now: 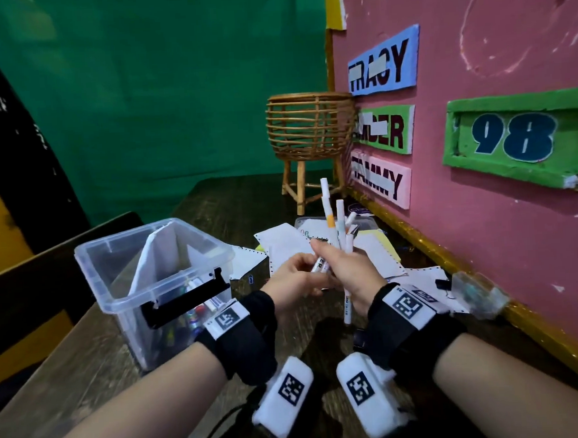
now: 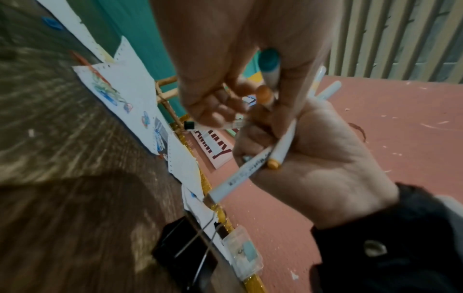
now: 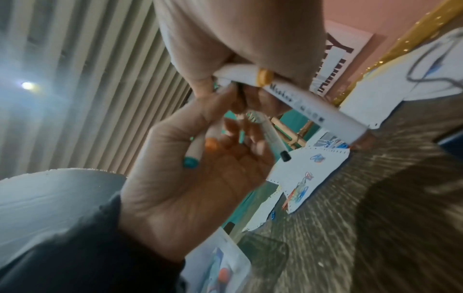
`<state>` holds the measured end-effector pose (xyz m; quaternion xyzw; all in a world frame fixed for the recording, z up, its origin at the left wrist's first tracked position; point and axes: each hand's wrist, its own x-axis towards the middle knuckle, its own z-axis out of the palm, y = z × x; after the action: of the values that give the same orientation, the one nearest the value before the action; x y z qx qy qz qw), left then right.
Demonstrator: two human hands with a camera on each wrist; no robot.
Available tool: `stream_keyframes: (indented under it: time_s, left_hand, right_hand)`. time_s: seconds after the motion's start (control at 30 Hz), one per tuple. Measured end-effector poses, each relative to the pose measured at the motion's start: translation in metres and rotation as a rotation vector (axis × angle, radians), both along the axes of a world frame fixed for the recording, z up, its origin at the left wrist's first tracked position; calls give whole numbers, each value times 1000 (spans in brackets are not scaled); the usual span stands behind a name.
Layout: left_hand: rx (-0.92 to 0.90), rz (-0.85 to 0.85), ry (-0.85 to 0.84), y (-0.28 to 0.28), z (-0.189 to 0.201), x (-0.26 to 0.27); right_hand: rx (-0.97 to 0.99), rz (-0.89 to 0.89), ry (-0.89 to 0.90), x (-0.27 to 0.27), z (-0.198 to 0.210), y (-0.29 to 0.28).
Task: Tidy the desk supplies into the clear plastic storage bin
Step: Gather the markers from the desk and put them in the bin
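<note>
Holding a bunch of white markers (image 1: 336,236), the right hand (image 1: 346,276) has its fingers wrapped tight around them, above the middle of the desk (image 1: 88,380). The left hand (image 1: 294,279) meets it, and its fingertips pinch the low ends of some pens in the same bunch. Only the head view shows the clear plastic storage bin (image 1: 157,282) near the left edge of the desk, with pens and a sheet of paper inside. Only the left wrist view shows a black binder clip (image 2: 185,247) and a small clear box (image 2: 244,250) by the pink wall. Loose papers (image 1: 282,249) lie behind the hands. How many markers are in the bunch is hard to tell, since fingers hide some.
</note>
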<state>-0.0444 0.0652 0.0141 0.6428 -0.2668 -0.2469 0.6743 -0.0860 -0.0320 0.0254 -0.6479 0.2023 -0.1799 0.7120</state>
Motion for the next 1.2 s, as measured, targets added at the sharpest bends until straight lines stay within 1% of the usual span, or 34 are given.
stream_keyframes:
  time_s: [0.1,0.2,0.3,0.4,0.5,0.57,0.67,0.77,0.93,1.0,1.03,1.1,1.17,1.2]
  left_hand:
    - [95,-125,59,2,-6,0]
    - [117,-254,136,7,-6,-2]
    - [152,-238,173,6,-7,4]
    - [266,-231,199,4,-15,8]
    - [322,-253,240,0,-31,4]
    - [291,-255,292,-3,-34,0]
    - [213,-275,347,-2,-23,-2]
    - [151,-280,343,0,-11,-1]
    - [60,-277,349,13,2,-1]
    - [95,-315,336,19,8,-2]
    - [134,-341,307,23,11,-3]
    - [187,-381,235,26,16,-7]
    - [208,-359,166,25,19,-12]
    - [226,-327,130,25,20,-15]
  right_hand:
    - [-6,-17,32,1,-2,5]
    - [-12,-20,42,0,-3,7]
    - [26,-8,52,-3,-3,7]
    - [15,-9,57,-2,-1,8]
    - [25,29,-9,0,3,10]
    - [7,77,-75,0,5,12]
    - [9,108,-166,-5,2,16]
    - [-20,132,-191,-8,-1,14]
    - [-155,158,-107,-11,-5,5]
    - [-149,197,-87,-15,-2,5]
    - [-149,239,-55,-18,0,8]
    - [-133,382,-3,-23,1,9]
    - [-84,497,17,-29,2,14]
    - [-37,501,0,-31,4,15]
